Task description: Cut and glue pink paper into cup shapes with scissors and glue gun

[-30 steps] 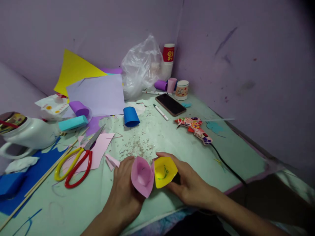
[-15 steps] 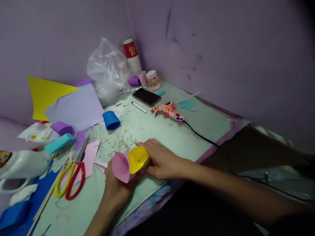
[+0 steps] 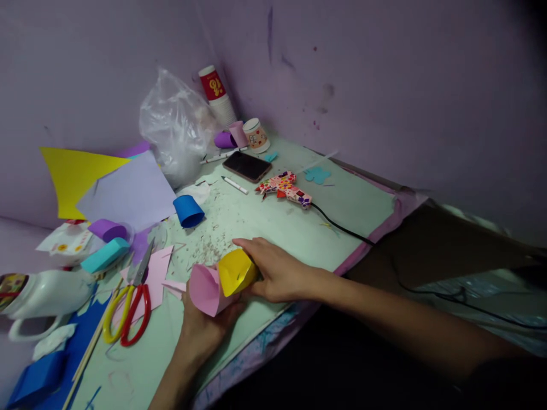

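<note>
1. Holds pink paper cone point(image 3: 205, 290) in L hand point(image 3: 205, 335), fingers curled round its outside, mostly hidden beneath; can't tell how hard.
2. Grasps yellow paper cone point(image 3: 236, 273) in R hand point(image 3: 273, 273), thumb & fingers wrapped close on its R side.
3. Keeps both cones side by side over near part of table point(image 3: 359, 199), touching, rims seeming to overlap; can't tell if stuck together.
4. Swings view R vs. 1 sec ago, w/ same hold on both. Shows yellow cone tilted a bit differently, w/o the green squiggle visible inside then. Suggests fine alignment, not a regrip (judgement).
5. Leaves hot glue gun point(image 3: 277, 185) untouched past R hand, cord trailing over table edge; likewise scissors point(image 3: 137, 279), L of L hand, partly on pink sheet point(image 3: 159, 267).
6. Re writing: can see gold char. on red paper cup point(image 3: 213, 86) atop white stack, not safely legible. Can't read dark marks on decorated paper cup point(image 3: 257, 139) or print on white packet point(image 3: 70, 242); no brand visible on phone point(image 3: 247, 166).
</note>
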`<move>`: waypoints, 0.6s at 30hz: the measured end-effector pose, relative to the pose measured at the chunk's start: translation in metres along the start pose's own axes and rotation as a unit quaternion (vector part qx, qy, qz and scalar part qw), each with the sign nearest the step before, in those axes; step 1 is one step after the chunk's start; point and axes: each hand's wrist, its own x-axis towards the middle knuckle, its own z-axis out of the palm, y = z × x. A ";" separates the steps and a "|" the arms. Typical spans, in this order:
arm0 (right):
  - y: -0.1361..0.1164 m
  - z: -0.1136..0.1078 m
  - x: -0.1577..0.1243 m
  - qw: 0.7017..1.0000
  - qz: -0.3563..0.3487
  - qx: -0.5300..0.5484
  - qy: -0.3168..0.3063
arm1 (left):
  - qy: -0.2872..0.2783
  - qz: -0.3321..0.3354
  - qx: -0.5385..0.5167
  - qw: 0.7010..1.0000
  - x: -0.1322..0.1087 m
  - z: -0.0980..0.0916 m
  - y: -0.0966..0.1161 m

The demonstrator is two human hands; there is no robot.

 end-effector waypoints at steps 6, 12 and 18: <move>0.006 -0.009 -0.007 0.998 -0.013 0.057 -0.011 | -0.045 -0.048 0.032 0.997 -0.006 -0.008 -0.004; 0.006 -0.012 -0.012 0.992 0.004 0.123 0.021 | -0.037 -0.052 0.020 0.998 -0.005 -0.007 0.005; 0.010 -0.011 -0.015 0.992 -0.007 0.124 0.022 | -0.052 -0.029 -0.020 0.998 -0.008 -0.007 0.008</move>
